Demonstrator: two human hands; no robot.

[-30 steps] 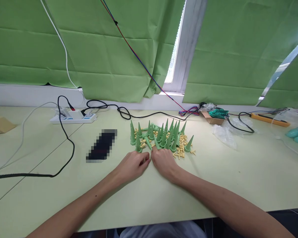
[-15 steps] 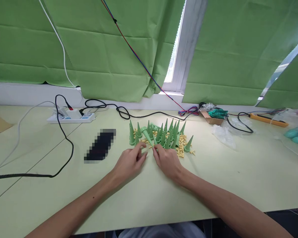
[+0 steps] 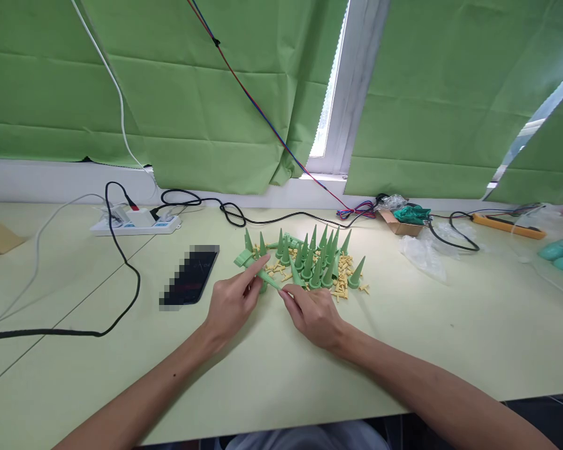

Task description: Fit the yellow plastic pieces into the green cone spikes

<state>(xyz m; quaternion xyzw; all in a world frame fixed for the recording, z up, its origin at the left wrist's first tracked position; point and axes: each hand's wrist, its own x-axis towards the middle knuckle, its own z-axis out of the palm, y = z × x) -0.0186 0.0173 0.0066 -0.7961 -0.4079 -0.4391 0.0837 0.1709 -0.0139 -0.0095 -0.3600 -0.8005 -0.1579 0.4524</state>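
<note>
A green plastic cone (image 3: 265,276) lies tilted between my hands, its wide base up to the left and its narrow tip down to the right. My left hand (image 3: 233,302) is closed around its body, the index finger stretched along it. With thumb and forefinger, my right hand (image 3: 313,312) pinches at the tip; any small piece there is hidden by the fingers. Just beyond stand several upright green cones (image 3: 317,274) with round bases. Small yellow plastic pieces (image 3: 342,281) lie loose among and beside them.
A dark phone (image 3: 197,275), partly pixelated, lies left of my left hand. Behind it are a white power strip (image 3: 164,225) and black cables. To the back right are a small cardboard box (image 3: 402,227), clear plastic bags (image 3: 425,256) and a yellow-orange tool (image 3: 509,227).
The held cone has swung from steep to flatter, its base moving left and down. My left hand has shifted left and now grasps its body; my right hand stays at the tip.
</note>
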